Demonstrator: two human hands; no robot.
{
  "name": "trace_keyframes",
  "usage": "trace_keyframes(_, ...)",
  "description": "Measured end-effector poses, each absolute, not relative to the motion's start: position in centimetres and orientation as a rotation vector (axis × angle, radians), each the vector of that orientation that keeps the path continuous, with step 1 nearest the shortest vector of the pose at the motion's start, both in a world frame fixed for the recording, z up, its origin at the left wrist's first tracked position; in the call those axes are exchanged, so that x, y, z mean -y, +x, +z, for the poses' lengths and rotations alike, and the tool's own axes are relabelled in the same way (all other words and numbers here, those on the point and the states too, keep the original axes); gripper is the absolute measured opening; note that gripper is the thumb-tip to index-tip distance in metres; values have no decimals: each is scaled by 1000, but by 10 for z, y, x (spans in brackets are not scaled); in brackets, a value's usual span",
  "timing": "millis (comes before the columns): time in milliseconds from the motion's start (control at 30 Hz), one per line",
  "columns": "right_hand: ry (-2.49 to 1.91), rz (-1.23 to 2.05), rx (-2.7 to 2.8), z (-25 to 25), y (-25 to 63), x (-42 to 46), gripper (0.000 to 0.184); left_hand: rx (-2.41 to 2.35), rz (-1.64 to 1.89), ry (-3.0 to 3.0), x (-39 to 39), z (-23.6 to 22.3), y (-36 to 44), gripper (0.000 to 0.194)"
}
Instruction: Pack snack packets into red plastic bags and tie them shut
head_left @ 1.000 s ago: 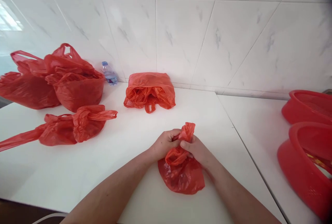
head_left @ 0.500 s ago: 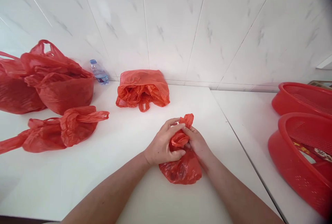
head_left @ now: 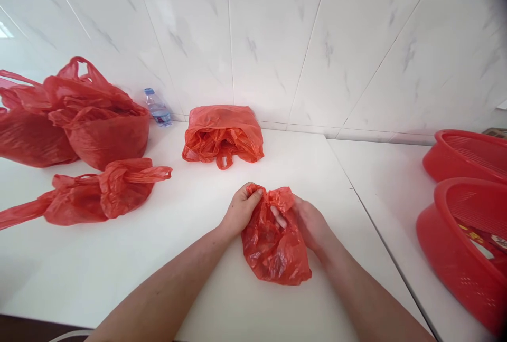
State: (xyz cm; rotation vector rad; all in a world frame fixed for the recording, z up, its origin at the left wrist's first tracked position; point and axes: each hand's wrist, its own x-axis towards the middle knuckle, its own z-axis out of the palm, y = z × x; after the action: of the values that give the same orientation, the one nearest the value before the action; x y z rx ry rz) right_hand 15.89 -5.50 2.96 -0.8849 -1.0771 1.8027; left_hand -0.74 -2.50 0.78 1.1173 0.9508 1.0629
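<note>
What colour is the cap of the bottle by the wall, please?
The bottle cap is blue, best seen in the head view.

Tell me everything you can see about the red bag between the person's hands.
The bag is thin, shiny, slightly see-through red plastic, crumpled all over. Its lower part spreads out rounded and creased above the white tabletop; the top is bunched and twisted. The left hand pinches its upper left edge between thumb and fingers. The right hand is against its upper right side, fingertips showing at a gap below the bunched top. What it may contain can't be made out.
</note>
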Motion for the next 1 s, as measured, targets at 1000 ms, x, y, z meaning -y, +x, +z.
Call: trace_keyframes(1000,-1145,1502,1281,17,172,42,29,-871,888,1635,43,15,-1,21)
